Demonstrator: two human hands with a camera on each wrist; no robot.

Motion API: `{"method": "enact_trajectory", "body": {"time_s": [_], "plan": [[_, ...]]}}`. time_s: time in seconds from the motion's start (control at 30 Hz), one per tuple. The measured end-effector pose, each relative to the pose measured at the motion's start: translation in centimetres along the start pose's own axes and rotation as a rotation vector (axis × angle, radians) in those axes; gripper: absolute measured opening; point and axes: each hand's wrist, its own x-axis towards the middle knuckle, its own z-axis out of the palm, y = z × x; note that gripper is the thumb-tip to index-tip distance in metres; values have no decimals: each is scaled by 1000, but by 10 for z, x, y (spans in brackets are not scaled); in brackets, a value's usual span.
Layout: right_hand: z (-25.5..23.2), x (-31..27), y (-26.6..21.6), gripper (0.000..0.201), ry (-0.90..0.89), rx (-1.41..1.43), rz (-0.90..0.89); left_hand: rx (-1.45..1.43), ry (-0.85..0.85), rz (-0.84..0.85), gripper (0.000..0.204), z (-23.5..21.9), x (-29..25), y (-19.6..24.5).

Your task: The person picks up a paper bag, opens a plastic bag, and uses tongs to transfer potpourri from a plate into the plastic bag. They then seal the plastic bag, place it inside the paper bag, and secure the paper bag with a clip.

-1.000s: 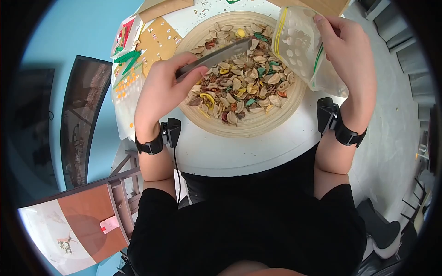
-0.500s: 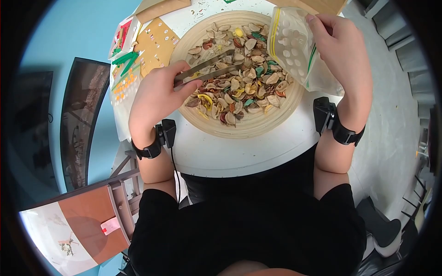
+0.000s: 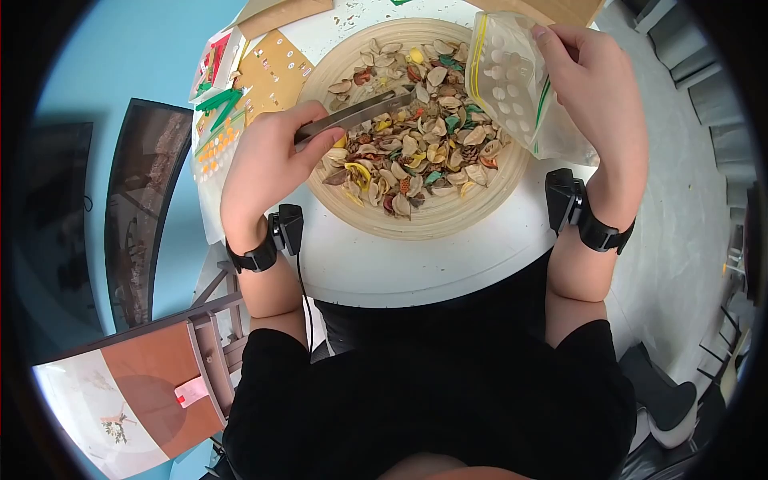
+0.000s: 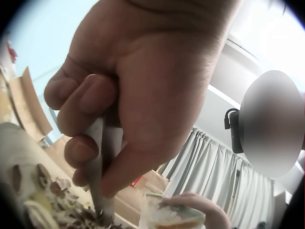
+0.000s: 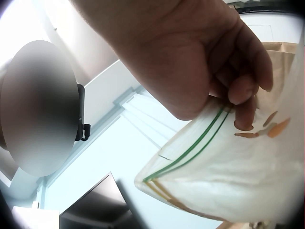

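My left hand grips a pair of metal tweezers between thumb and fingers. Their tips reach down into dried potpourri heaped on a round wooden plate; what lies at the tips is hidden. Over the plate's far right side, my right hand pinches the edge of a clear zip bag with yellow and green seal lines. White dots mark its side. In the right wrist view, a few orange and brown pieces show through the bag.
Left of the plate lie a brown card with small prints, green clips and another bag with orange dots. Brown paper packaging stands at the table's far edge. The white table curves close to the body.
The tweezers drew back leftward from the plate's upper right and spread apart, then their arms came closer together among the potpourri. The right hand and bag shifted slightly left.
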Motion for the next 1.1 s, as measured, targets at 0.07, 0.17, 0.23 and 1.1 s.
{"method": "enact_trajectory", "body": {"time_s": [0.07, 0.17, 0.23, 1.1], "plan": [[1, 0, 1, 40, 6, 1, -5, -58, 85, 27, 20, 2, -1, -1], [3, 1, 1, 40, -2, 2, -9, -282, 154, 45, 18, 2, -1, 3], [4, 0, 0, 40, -26, -5, -19, -396, 274, 96, 17, 16, 1, 18], [0, 0, 0, 41, -1, 65, 4, -8, 100, -53, 27, 32, 11, 16]]}}
